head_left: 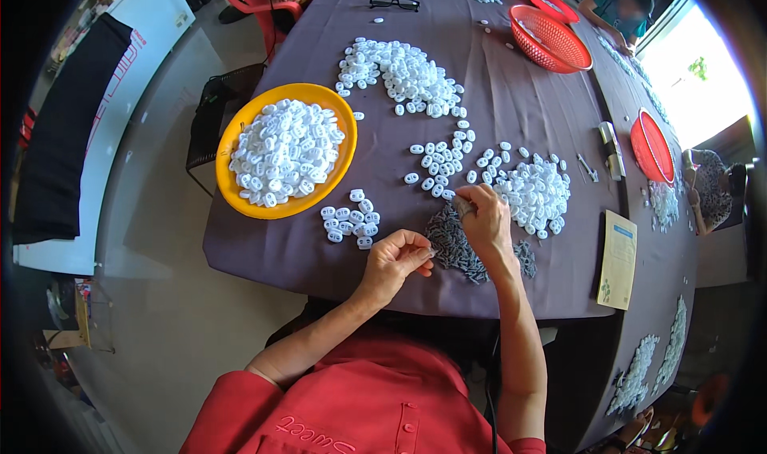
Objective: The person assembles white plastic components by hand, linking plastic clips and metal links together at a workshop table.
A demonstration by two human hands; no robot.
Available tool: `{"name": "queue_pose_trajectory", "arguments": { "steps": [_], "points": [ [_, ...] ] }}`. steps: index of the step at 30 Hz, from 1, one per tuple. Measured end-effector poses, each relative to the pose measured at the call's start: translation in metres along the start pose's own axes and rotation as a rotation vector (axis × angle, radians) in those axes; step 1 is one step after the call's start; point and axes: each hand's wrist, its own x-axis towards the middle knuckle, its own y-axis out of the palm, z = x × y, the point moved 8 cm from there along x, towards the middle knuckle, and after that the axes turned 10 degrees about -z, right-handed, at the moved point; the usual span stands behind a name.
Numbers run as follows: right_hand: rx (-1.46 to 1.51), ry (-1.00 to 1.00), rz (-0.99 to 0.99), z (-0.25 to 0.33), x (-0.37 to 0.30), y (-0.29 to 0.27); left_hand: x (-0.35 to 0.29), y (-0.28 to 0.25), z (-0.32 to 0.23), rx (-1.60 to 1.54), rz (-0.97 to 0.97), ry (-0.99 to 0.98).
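Note:
My left hand (pixel 395 264) is closed in a pinch at the near edge of the table. A small pale piece shows at its fingertips, mostly hidden. My right hand (pixel 486 221) is closed too, its fingers pinched around something small and grey above a heap of small, slender grey pieces (pixel 454 246). Just beyond that hand lies a pile of white oval pieces with dark slots (pixel 534 194). A looser scatter of the same ovals (pixel 438 160) spreads farther away. Left of my left hand sits a small group of white ovals (pixel 351 221).
A yellow bowl (pixel 346 162) heaped with white ovals stands at the left. Farther off are another pile (pixel 403 75), eyeglasses (pixel 394 3) and a red basket (pixel 551 51). A yellowish booklet (pixel 617 260) lies at right. Two people (pixel 619 15) sit across the tables.

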Motion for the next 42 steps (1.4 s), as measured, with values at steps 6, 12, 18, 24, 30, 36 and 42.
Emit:
{"name": "queue_pose_trajectory", "arguments": {
  "steps": [6, 12, 18, 24, 30, 36, 42],
  "points": [
    [-0.174, 0.020, 0.098, -0.007, 0.010, 0.023, 0.001, 0.000, 0.000, -0.042, 0.008, -0.027],
    [-0.157, -0.096, 0.113, 0.002, 0.016, 0.027, 0.002, 0.001, 0.002, -0.044, 0.028, -0.034],
    [0.040, 0.041, -0.028, 0.001, 0.003, -0.004, 0.001, 0.000, 0.004, -0.060, 0.025, -0.035],
    [0.618, 0.502, 0.075, -0.018, -0.059, -0.020, 0.001, 0.003, 0.000, 0.002, -0.018, -0.043],
    [0.908, 0.512, 0.016, -0.017, -0.088, -0.017, -0.001, 0.038, 0.000, -0.092, 0.062, -0.103],
    [1.086, 0.626, -0.090, -0.023, -0.093, -0.028, -0.007, 0.051, 0.001, -0.071, 0.079, -0.102],
    [1.130, 0.590, -0.111, -0.034, -0.104, -0.032, -0.016, 0.063, -0.004, -0.051, 0.053, -0.072]
  ]
}}
